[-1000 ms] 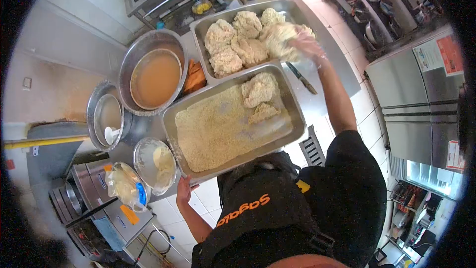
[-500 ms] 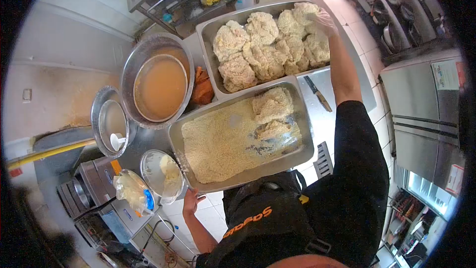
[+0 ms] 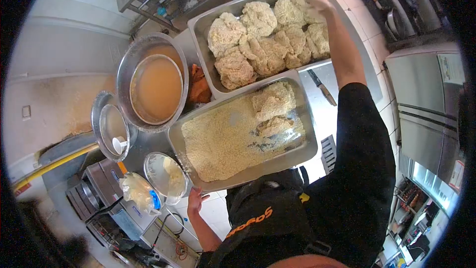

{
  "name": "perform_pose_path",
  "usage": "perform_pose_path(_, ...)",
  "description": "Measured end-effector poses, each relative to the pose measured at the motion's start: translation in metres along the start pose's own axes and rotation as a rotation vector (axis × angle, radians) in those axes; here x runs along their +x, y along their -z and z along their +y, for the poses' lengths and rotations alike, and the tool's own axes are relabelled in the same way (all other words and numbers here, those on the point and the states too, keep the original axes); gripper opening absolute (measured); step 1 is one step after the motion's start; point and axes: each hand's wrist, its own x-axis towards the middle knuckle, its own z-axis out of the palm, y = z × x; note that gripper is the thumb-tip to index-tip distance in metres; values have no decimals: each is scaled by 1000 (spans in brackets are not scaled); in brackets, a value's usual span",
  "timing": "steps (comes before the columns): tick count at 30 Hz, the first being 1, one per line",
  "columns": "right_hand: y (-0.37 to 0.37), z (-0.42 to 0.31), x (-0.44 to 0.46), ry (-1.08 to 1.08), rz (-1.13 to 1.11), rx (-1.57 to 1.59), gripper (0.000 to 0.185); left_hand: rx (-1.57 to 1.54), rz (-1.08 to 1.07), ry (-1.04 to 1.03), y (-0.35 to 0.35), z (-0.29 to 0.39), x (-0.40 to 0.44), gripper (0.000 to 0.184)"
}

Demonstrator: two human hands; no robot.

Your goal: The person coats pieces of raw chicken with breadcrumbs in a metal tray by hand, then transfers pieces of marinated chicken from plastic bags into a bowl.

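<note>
At the far right corner of the upper metal tray, my right hand [image 3: 321, 6] is over the edge of a breaded meat piece [image 3: 301, 2], its fingers stretched out. I cannot tell how firmly they touch it. Several more breaded pieces [image 3: 259, 19] fill that upper tray [image 3: 199, 45]. Beside the near left corner of the lower tray [image 3: 308, 155], my left hand [image 3: 195, 201] is open, fingers apart and holding nothing. Crumbs [image 3: 213, 144] cover much of this tray, with one breaded piece [image 3: 273, 100] and a smaller piece [image 3: 274, 126] at its right end.
On the left stand a large bowl of orange-brown liquid [image 3: 156, 89], a smaller bowl [image 3: 113, 121] with a white scoop [image 3: 119, 144], and a tub of pale powder [image 3: 173, 178]. A knife [image 3: 322, 88] lies right of the trays. A slotted grey item [image 3: 328, 154] is near my waist.
My right hand has shifted slightly left and up over the corner piece, and more of that piece shows. My left hand remains beside the lower tray. The whole view has shifted a little.
</note>
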Motion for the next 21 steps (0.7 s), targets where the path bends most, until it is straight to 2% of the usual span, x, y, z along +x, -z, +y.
perform_pose_path(3,7,-84,-66,-53,115,-714,40,-13,2,15,-2,4,0,27)
perform_pose_path(6,-2,-82,-98,213,324,-857,47,-24,-75,-55,32,-28,21,32)
perform_pose_path(9,-1,-26,-64,251,553,-693,23,23,1,-53,18,-17,17,33)
perform_pose_path(10,0,-22,-69,291,584,-684,23,124,-31,-111,23,-20,17,30)
perform_pose_path(12,-9,-51,-126,409,554,-725,23,322,-79,-236,32,-25,15,27)
perform_pose_path(14,-8,-97,-188,546,477,-788,22,-2,-91,-103,23,-19,15,27)
perform_pose_path(16,-13,-117,-237,658,322,-851,23,65,-92,-109,15,-14,16,31)
perform_pose_path(18,-25,-110,-288,759,106,-887,23,99,-95,-122,11,-13,14,35)
perform_pose_path(21,-71,-56,-351,854,-236,-973,23,21,-129,-138,35,-31,33,43)
